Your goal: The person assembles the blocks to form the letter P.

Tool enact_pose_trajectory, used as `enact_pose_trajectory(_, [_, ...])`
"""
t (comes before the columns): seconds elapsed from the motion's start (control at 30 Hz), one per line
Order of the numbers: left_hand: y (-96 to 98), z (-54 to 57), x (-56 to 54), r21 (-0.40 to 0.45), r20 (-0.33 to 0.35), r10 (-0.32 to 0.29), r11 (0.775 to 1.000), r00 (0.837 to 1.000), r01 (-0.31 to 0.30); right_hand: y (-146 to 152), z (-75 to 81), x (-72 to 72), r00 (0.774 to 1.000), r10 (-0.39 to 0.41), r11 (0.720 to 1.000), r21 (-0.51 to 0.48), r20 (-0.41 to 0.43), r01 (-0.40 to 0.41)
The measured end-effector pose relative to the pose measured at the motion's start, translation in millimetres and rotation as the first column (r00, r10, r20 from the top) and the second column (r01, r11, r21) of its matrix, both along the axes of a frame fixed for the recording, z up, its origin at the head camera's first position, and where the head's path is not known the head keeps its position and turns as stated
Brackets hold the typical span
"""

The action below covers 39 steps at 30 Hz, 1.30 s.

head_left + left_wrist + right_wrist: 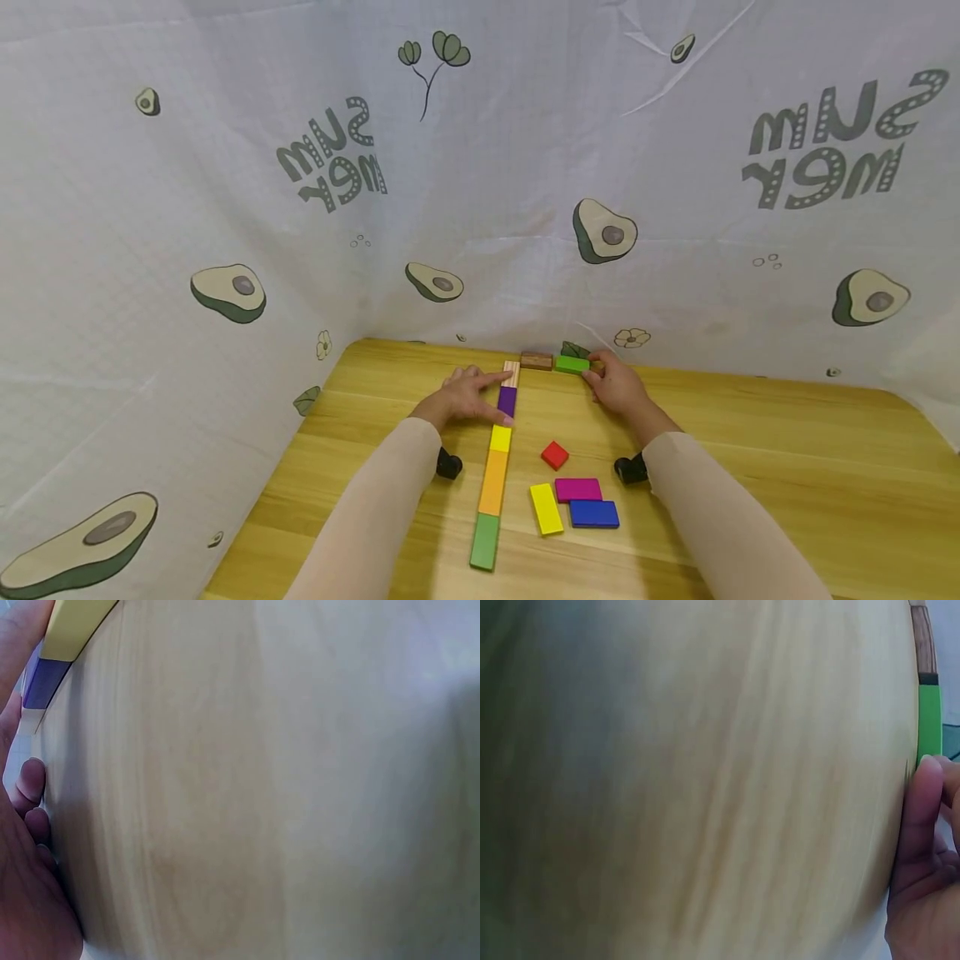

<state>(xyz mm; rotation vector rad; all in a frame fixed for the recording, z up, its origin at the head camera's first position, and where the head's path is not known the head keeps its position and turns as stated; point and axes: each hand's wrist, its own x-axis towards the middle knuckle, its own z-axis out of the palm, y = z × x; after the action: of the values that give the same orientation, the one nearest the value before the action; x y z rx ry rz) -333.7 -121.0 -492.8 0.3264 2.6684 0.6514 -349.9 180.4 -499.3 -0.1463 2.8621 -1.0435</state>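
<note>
In the head view, a line of flat wooden blocks runs along the table: a green block (485, 542), orange (492, 483), yellow (500, 438), purple (507, 402) and a striped light-wood block (511, 375). My left hand (463, 397) lies beside it, index finger stretched to the light-wood block and thumb by the yellow and purple ones. From the top of this line a brown block (536, 361) extends rightward. A small gap separates it from a bright green block (572, 364), whose right end my right hand (618, 387) pinches between thumb and fingers; the right wrist view shows this green block (929, 720) too.
Loose blocks lie between the arms: red (555, 455), magenta (577, 490), blue (594, 514) and yellow (547, 509). A white cloth (495, 233) printed with avocados hangs along the table's back and left edges, close behind the bright green block.
</note>
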Motion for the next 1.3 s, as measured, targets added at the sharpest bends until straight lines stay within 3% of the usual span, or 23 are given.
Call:
enact_pose_trajectory(0.3, [0.0, 1.3, 1.2, -0.005, 0.006, -0.005, 1.000, 1.000, 0.005, 0.1, -0.8, -0.9, 0.999, -0.033, 0.999, -0.026, 0.019, 0.034])
enact_pose_trajectory(0.77, [0.3, 1.1, 2.7, 0.019, 0.014, 0.019, 1.000, 1.000, -0.020, -4.2, 1.1, -4.2, 0.999, -0.015, 0.994, 0.110, -0.037, 0.019])
enact_pose_trajectory(1.3, [1.9, 1.8, 2.7, 0.010, 0.013, 0.022, 1.000, 1.000, -0.022, -4.7, 0.8, -5.1, 0.999, -0.011, 0.991, 0.129, -0.032, 0.015])
